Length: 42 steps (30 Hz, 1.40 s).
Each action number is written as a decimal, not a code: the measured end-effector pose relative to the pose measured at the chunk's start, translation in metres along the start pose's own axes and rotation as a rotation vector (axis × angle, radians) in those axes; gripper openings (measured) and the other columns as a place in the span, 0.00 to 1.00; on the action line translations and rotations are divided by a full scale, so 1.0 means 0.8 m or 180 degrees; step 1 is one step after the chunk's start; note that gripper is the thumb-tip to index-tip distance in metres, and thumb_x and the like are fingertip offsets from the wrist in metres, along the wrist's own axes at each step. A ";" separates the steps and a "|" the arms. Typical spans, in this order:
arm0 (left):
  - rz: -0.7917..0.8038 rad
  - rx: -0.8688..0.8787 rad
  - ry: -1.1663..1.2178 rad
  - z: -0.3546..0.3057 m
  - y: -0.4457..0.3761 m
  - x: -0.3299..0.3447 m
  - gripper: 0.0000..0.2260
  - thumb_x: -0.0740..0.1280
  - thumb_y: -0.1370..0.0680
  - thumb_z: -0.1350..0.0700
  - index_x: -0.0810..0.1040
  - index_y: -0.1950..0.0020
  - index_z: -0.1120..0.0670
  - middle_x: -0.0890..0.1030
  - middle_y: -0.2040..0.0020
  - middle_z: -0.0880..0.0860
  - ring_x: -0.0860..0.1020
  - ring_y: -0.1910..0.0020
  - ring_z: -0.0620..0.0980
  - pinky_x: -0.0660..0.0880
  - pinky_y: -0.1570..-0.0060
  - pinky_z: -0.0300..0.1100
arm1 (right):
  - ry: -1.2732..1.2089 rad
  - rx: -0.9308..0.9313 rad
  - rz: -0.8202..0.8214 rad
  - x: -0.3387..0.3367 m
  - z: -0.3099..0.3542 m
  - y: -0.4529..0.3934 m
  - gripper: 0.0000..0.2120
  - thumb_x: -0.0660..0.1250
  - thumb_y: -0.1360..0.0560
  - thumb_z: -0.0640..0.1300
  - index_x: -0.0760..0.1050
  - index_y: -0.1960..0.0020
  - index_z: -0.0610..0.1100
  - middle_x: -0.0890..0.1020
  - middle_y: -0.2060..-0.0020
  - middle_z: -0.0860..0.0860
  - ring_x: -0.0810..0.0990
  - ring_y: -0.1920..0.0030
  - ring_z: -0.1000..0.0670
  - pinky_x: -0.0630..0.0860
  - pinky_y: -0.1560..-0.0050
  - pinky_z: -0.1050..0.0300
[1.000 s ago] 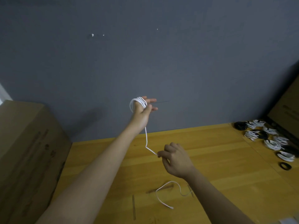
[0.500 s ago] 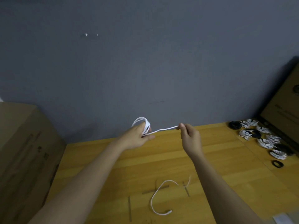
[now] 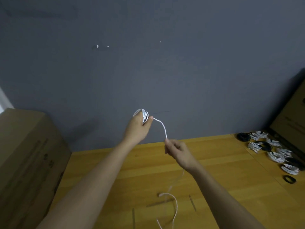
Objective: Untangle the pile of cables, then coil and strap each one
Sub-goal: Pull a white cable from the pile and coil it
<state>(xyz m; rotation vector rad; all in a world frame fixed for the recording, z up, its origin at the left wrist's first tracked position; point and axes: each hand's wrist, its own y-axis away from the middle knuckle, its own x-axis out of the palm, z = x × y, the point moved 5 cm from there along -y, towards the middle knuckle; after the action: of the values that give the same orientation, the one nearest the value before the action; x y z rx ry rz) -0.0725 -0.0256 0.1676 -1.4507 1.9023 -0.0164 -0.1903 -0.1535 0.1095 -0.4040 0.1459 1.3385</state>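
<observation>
Wooden table (image 3: pixel 222 164), landmark. Above its near part: loose tail of white cable (image 3: pixel 175 206), blurred. Above mid-table: right hand (image 3: pixel 179 152) pinching cable. Beyond the far edge: left hand (image 3: pixel 137 128), fingers curled round wound loops. Far right: bundled cables (image 3: pixel 274 150).

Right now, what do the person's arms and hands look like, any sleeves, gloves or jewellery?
Both forearms are bare as far as the view reaches: no sleeve shows at the bottom edge. The left hand and right hand wear no gloves, and no watch, bracelet or ring is visible on either wrist or the fingers. The dim light and slight blur could hide something small.
</observation>
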 end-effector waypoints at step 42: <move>0.1571 -0.0536 0.3491 -0.047 0.068 0.020 0.16 0.50 0.18 0.52 0.67 0.61 0.57 0.64 0.75 0.47 0.60 0.79 0.43 0.62 0.74 0.35 | 0.1012 0.0095 -0.0338 0.001 -0.019 -0.051 0.13 0.67 0.23 0.43 0.79 0.66 0.46 0.74 0.77 0.60 0.68 0.73 0.66 0.62 0.65 0.59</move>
<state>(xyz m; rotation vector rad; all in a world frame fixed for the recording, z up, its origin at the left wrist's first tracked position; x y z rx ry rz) -0.1401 -0.0346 0.1638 -1.0848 3.1692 -0.5214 -0.1492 -0.1656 0.1036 -0.5899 0.4027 1.1597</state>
